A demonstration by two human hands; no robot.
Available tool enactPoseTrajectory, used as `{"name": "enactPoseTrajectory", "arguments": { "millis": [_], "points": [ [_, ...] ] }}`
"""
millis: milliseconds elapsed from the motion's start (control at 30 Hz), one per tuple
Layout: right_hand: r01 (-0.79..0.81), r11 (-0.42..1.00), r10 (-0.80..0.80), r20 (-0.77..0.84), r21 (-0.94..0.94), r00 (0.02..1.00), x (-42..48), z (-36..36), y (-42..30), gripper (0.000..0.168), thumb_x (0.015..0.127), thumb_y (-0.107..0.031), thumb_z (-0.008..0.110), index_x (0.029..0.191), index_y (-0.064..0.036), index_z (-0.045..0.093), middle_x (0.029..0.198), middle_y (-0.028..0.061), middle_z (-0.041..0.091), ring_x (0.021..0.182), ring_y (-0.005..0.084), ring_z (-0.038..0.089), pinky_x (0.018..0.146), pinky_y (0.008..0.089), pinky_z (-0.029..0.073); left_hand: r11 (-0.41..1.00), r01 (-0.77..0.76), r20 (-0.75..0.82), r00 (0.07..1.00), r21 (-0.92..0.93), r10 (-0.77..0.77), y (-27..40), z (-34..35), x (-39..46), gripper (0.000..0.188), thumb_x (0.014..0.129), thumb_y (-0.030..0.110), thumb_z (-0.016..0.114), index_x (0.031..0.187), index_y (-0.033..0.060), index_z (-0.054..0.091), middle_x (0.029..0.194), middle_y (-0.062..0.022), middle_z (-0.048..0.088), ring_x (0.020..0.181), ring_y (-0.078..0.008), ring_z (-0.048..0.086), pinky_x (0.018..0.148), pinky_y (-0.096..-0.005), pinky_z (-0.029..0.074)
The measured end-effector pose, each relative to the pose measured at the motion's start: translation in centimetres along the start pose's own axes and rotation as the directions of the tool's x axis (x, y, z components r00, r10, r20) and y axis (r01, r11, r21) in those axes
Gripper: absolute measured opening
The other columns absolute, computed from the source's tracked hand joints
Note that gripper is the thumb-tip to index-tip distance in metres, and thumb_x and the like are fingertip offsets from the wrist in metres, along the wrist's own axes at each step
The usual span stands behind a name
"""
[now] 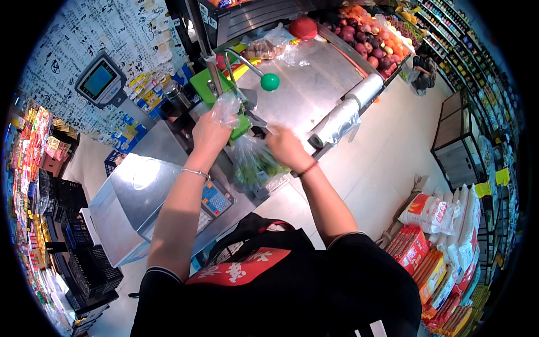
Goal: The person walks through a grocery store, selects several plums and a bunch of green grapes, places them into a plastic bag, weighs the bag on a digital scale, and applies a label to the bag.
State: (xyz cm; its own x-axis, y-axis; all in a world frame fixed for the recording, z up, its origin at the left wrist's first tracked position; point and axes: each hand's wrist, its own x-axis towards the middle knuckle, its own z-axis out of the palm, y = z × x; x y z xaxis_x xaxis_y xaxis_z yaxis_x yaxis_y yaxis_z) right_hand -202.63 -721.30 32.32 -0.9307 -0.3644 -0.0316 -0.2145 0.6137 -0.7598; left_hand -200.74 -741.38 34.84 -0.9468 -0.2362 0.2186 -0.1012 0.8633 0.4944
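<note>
My left hand (pixel 212 132) grips the bunched top of a clear plastic bag (pixel 248 153) at a green bag-neck sealer (pixel 208 86). Leafy green vegetables (pixel 257 175) fill the bag's lower part, below the sealer. Close to the bag's right side is my right hand (pixel 288 147), blurred, with its fingers curled. A grey metal blade (pixel 257 121) shows between the two hands; whether my right hand holds it is unclear. Above them, a bent metal lever with a green ball knob (pixel 270 82) reaches over the steel counter (pixel 303 90).
A scale display (pixel 100 82) and blue keypad (pixel 217 198) stand left. Plastic bag rolls (pixel 347 109) line the counter's right edge. Behind lie a bagged brown item (pixel 265 48), a red dome (pixel 303 28) and fruit (pixel 370 38). A person (pixel 423 71) crouches far right, beyond sacks (pixel 429 212).
</note>
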Motion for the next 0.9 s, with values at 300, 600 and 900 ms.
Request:
{"name": "enactPoseTrajectory", "arguments": {
  "millis": [300,600,900],
  "points": [
    [0.147,0.909,-0.281,-0.312,-0.391,0.908,8.0,-4.0,-7.7,0.027,0.087,-0.026,0.058,0.097,-0.001,0.062,0.078,0.0213,0.067,0.075,0.0396,0.065,0.07,0.0476,0.052,0.997,-0.014,-0.082,0.997,-0.071,0.008,-1.2,1.3,-0.3,0.03,0.088,0.029,0.061,0.114,0.0144,0.059,0.104,-0.0168,0.067,0.096,-0.0374,0.064,0.08,-0.0446,0.051],
    [0.051,0.959,-0.146,-0.333,-0.277,0.932,-5.9,4.2,10.6,0.021,0.094,-0.024,0.055,0.087,-0.004,0.051,0.075,0.0198,0.061,0.064,0.04,0.06,0.057,0.0486,0.048,0.993,-0.043,-0.043,0.998,-0.11,0.038,-1.2,1.2,-0.9,0.032,0.09,0.031,0.06,0.116,0.0107,0.058,0.096,-0.0231,0.066,0.092,-0.0433,0.062,0.076,-0.0487,0.05],
    [0.161,0.972,-0.209,-0.326,-0.168,0.922,-3.8,-0.3,5.2,0.023,0.093,-0.029,0.056,0.098,-0.007,0.062,0.08,0.0164,0.065,0.068,0.0366,0.064,0.06,0.0442,0.05,0.982,-0.027,-0.007,1.0,-0.188,0.026,-0.5,-0.6,-0.1,0.031,0.089,0.029,0.059,0.111,0.0087,0.063,0.098,-0.0219,0.067,0.092,-0.0408,0.064,0.078,-0.0441,0.051]
  ]
}}
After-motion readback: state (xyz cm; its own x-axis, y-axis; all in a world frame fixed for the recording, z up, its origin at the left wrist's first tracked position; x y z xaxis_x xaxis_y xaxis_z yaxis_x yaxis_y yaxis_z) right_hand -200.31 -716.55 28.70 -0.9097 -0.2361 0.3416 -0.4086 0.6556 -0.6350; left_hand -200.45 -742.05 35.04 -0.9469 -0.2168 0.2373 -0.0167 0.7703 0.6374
